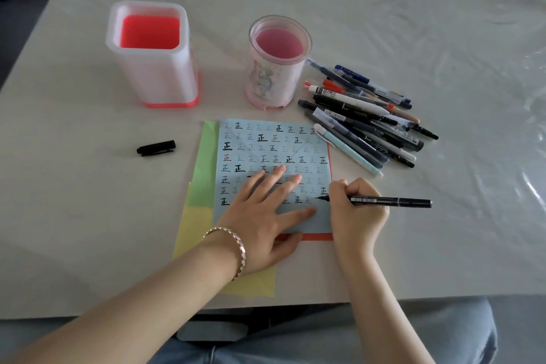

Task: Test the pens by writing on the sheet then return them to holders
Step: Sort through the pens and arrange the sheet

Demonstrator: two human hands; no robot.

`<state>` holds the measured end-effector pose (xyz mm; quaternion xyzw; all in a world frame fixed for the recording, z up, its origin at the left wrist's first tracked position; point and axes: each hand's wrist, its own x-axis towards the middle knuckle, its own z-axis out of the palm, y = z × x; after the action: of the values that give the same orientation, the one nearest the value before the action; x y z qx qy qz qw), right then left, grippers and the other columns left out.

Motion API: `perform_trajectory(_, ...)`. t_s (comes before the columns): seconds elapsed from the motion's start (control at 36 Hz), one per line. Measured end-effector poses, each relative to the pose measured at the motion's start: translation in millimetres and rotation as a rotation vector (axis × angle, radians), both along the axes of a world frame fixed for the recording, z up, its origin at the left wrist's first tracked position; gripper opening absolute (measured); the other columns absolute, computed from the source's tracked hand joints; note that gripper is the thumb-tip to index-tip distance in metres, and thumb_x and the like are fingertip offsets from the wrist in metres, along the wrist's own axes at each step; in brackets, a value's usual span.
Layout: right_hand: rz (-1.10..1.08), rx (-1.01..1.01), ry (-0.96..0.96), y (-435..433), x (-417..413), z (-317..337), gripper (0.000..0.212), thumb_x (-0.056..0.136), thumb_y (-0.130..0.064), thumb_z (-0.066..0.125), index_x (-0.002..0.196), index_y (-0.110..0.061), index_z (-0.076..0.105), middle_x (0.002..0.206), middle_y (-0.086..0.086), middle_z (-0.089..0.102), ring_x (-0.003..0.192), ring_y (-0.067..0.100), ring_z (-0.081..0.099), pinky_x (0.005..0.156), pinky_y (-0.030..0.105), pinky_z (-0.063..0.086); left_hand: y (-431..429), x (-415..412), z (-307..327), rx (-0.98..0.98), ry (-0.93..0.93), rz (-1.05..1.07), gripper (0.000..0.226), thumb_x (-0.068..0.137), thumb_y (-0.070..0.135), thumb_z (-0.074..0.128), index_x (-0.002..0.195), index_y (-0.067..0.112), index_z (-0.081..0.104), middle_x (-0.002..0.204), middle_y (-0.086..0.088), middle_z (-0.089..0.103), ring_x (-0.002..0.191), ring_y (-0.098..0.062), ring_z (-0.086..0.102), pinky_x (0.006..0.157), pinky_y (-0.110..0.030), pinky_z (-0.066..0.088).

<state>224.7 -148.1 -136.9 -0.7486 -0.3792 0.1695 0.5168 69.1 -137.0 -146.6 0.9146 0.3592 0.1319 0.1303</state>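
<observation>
Two hands at work: the left hand (266, 213) lies flat, fingers straight and spread, pressing down on the blue sheet (251, 154), one bracelet (237, 248) on its wrist. The right hand (356, 210) is curled round a single black pen (390, 202), uncapped, barrel pointing off to the right. The pen's tip meets the sheet at the right end of the bottom row of written characters, just beside the left hand's fingertips (311, 210).

Under the blue sheet, three more coloured sheets peek out: one green sheet (204, 174) along the left, one yellow sheet (193, 230) at the near left, and one red sheet (316, 236) showing as a thin edge along the bottom and right.

Further left, alone on the desk (88, 186), lies one black pen cap (156, 148), well apart from both hands.

Beyond the right hand, a loose pile of pens (369, 115) overlaps the sheet's upper right corner: black, blue, white and pale ones, too tangled to count exactly, certainly over a dozen.

At the far side stand two holders, both upright with no pens showing inside: the round pink holder (277, 68) just beside the pile, and the square white holder (153, 62) with its red base to the left.
</observation>
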Motion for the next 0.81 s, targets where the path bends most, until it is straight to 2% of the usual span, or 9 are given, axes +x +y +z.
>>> perform_trajectory(0.06,0.002,-0.002,0.010,0.0,1.1,-0.2,0.038,0.075,-0.013,0.058,0.045,-0.016,0.034,0.039,-0.005,0.032,0.044,0.008,0.028,0.043,0.017,0.024,0.1,0.0,-0.2,0.002,-0.002,0.002,0.038,0.085,0.044,0.042,0.120,0.034,0.055,0.141,-0.013,0.042,0.134,-0.036,0.027,0.107,-0.048,0.018)
perform_trajectory(0.17,0.003,-0.028,-0.010,0.5,0.3,0.1,0.038,0.078,-0.002,0.060,0.047,-0.004,0.038,0.039,-0.007,0.029,0.043,0.008,0.028,0.043,0.015,0.024,0.1,0.1,-1.3,0.003,-0.007,0.000,0.038,0.085,0.044,0.042,0.121,0.035,0.052,0.142,-0.013,0.042,0.134,-0.036,0.027,0.107,-0.048,0.017)
perform_trajectory(0.33,0.018,-0.033,-0.012,-0.2,0.2,1.2,0.038,0.073,0.000,0.059,0.046,-0.009,0.035,0.041,-0.003,0.032,0.043,0.007,0.026,0.043,0.015,0.023,0.2,-0.5,-1.7,0.006,-0.020,0.002,0.038,0.085,0.043,0.042,0.121,0.034,0.051,0.142,-0.012,0.042,0.135,-0.035,0.025,0.107,-0.048,0.018)
perform_trajectory(0.44,0.024,-0.048,0.003,-0.8,0.4,2.1,0.034,0.069,-0.001,0.058,0.046,-0.006,0.033,0.042,-0.005,0.027,0.045,0.008,0.025,0.044,0.017,0.023,0.4,-0.5,-2.0,0.002,-0.023,-0.001,0.039,0.085,0.043,0.043,0.121,0.033,0.055,0.142,-0.012,0.042,0.135,-0.035,0.026,0.108,-0.048,0.018)
perform_trajectory(0.53,0.006,-0.030,0.010,0.1,-0.6,3.7,0.029,0.065,-0.010,0.054,0.047,0.000,0.033,0.043,-0.002,0.024,0.046,0.008,0.023,0.044,0.018,0.022,0.6,-0.1,-1.5,0.002,-0.019,0.004,0.039,0.085,0.043,0.042,0.120,0.033,0.057,0.142,-0.013,0.042,0.134,-0.035,0.025,0.108,-0.047,0.017)
perform_trajectory(0.75,0.001,-0.028,-0.010,-0.6,-0.9,1.0,0.030,0.065,-0.015,0.052,0.046,-0.012,0.029,0.043,-0.003,0.025,0.048,0.009,0.022,0.045,0.021,0.022,0.7,0.2,-1.7,0.009,-0.025,0.003,0.038,0.085,0.043,0.042,0.120,0.034,0.053,0.141,-0.013,0.042,0.134,-0.034,0.024,0.107,-0.047,0.017)
perform_trajectory(0.81,-0.002,-0.023,-0.007,-0.5,-0.8,1.6,0.030,0.065,-0.015,0.052,0.046,-0.010,0.030,0.044,-0.002,0.026,0.047,0.009,0.021,0.045,0.020,0.021,0.7,0.3,-1.6,0.009,-0.024,0.004,0.038,0.085,0.043,0.042,0.120,0.034,0.053,0.141,-0.013,0.042,0.134,-0.034,0.024,0.107,-0.048,0.017)
